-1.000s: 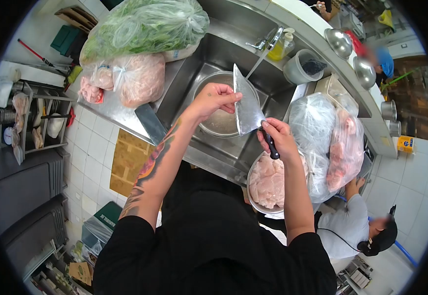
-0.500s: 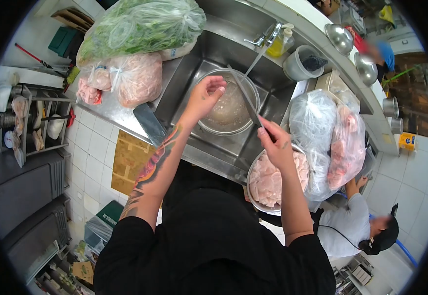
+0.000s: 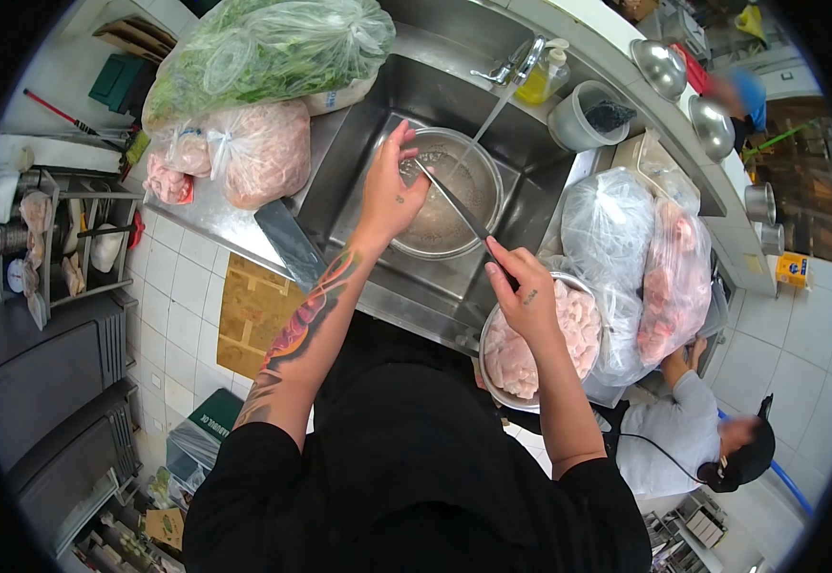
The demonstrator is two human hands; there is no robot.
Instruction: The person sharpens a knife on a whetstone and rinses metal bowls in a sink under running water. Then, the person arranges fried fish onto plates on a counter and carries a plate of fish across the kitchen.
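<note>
My right hand (image 3: 524, 287) is closed on the handle of a knife, whose long blade (image 3: 458, 205) slants up and left over a metal bowl (image 3: 501, 205) of cloudy water in the sink. My left hand (image 3: 393, 186) is open over the bowl's left side, thumb apart from the curved fingers, close to the blade's tip. Water (image 3: 488, 126) runs from the faucet (image 3: 527, 62) into the bowl. Just below my right hand stands a bowl of pale raw meat (image 3: 521, 355), partly covered by my forearm.
Bags of leafy greens (image 3: 273, 57) and raw meat (image 3: 268, 158) lie left of the sink (image 3: 339, 181). More filled bags (image 3: 609, 224) stand on the right, near a grey bucket (image 3: 568, 124) and a soap bottle (image 3: 545, 76). A person (image 3: 683, 430) reaches in at lower right.
The knife has swung lower, its tip moving left and down toward my left hand. My left hand has turned with its fingers pointing up. My right hand has shifted slightly down.
</note>
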